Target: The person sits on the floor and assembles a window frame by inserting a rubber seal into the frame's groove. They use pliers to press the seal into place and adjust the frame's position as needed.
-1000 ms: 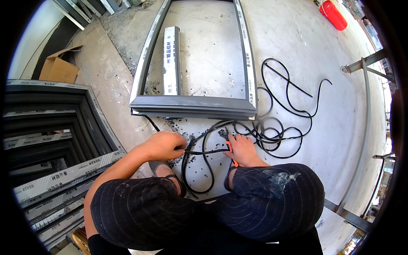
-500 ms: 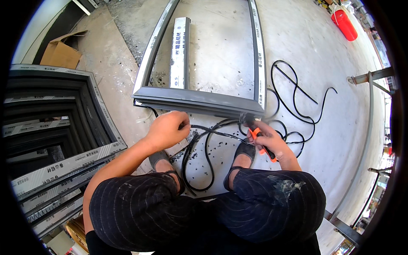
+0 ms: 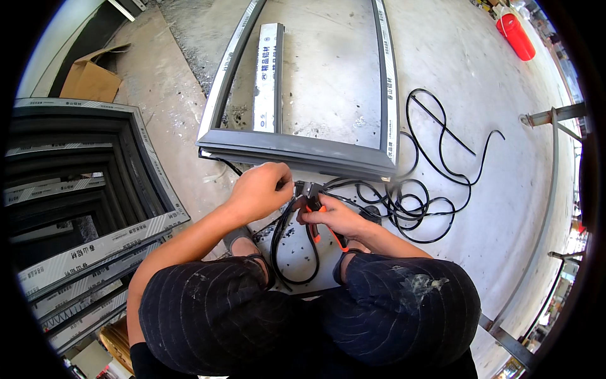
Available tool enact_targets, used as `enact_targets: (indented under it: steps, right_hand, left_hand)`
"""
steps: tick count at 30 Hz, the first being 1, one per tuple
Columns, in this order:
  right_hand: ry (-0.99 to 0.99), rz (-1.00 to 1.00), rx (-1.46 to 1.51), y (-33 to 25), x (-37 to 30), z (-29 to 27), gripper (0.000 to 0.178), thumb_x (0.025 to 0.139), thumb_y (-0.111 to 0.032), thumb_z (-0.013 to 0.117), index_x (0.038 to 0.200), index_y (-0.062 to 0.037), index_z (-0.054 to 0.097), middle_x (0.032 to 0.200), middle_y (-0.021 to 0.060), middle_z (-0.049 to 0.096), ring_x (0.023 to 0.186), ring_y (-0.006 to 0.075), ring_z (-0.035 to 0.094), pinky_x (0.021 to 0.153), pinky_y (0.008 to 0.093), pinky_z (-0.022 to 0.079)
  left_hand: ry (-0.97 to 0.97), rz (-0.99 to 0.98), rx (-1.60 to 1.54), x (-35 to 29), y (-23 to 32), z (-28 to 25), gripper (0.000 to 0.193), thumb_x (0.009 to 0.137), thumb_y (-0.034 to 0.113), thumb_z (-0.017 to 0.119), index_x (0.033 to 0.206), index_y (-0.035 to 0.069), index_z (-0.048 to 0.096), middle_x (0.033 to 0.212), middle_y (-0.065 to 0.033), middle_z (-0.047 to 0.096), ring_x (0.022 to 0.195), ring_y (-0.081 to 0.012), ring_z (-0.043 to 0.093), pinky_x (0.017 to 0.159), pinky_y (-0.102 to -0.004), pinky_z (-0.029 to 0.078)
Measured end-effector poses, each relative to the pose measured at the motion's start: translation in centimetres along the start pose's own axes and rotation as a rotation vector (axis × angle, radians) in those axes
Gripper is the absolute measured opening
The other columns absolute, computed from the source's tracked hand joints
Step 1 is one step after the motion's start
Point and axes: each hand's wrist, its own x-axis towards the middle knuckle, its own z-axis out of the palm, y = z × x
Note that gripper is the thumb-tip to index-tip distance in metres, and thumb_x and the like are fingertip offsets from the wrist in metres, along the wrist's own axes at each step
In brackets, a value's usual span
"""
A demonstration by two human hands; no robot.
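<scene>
My left hand (image 3: 260,191) is closed, its fingertips pinched on a thin black rubber strip (image 3: 230,165) that runs from the near left corner of the frame. Much of the strip is hidden behind that hand. Wrapped round a pair of hand cutters (image 3: 312,192) with orange-and-black handles, my right hand (image 3: 338,218) keeps the dark jaws right beside the left fingertips. The handles point toward my knees. Just beyond both hands lies a large rectangular grey metal window frame (image 3: 297,146), partly covered with white film.
More black strip lies in coils (image 3: 410,211) on the floor to the right and loops between my feet. Dark scraps litter the floor there. Stacked frames (image 3: 95,249) stand left, with a cardboard box (image 3: 91,83) behind. A film-covered profile (image 3: 266,82) lies inside the frame; a red bucket (image 3: 516,38) stands far right.
My right hand has brought the cutters leftward from the frame's right corner to my left fingertips. My left hand has shifted slightly right, and the coils on the right have moved.
</scene>
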Motion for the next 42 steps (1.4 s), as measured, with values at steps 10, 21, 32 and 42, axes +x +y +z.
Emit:
enact_targets:
  steps: [10,21,32,42]
  right_hand:
    - [0.227,-0.164,-0.332,1.3,1.3,-0.1,0.030,0.090,-0.019,0.066,0.112,0.0002,0.060,0.099,0.0119,0.066,0.091,0.0212,0.062,0.081,0.0347,0.049]
    - [0.337,-0.251,-0.759,0.3,0.9,-0.1,0.030,0.089,-0.028,0.062,0.102,-0.0009,0.063,0.091,0.0210,0.064,0.087,0.0390,0.061,0.075,0.0446,0.048]
    - [0.370,-0.284,-0.874,0.4,0.4,-0.2,0.029,0.090,-0.030,0.060,0.097,-0.0027,0.066,0.082,0.0208,0.065,0.078,0.0405,0.062,0.068,0.0479,0.048]
    - [0.494,-0.183,-1.041,-0.8,0.0,0.5,0.024,0.088,-0.026,0.063,0.097,-0.0039,0.067,0.083,0.0198,0.066,0.078,0.0408,0.062,0.067,0.0468,0.049]
  left_hand:
    - [-0.095,0.012,0.047,0.8,0.0,0.5,0.025,0.082,0.026,0.062,0.089,0.002,0.065,0.088,-0.0168,0.067,0.086,-0.0360,0.064,0.074,-0.0440,0.050]
    - [-0.128,0.002,0.040,0.9,-0.2,0.6,0.024,0.082,0.025,0.061,0.084,0.002,0.066,0.085,-0.0166,0.067,0.085,-0.0365,0.064,0.074,-0.0449,0.050]
    - [-0.157,0.007,0.045,1.0,-0.1,0.6,0.024,0.082,0.025,0.060,0.085,0.002,0.066,0.086,-0.0176,0.067,0.085,-0.0371,0.064,0.075,-0.0449,0.050]
    - [-0.127,0.044,0.032,1.1,-0.2,0.8,0.023,0.085,0.024,0.059,0.089,0.002,0.065,0.088,-0.0175,0.066,0.088,-0.0370,0.063,0.077,-0.0451,0.050]
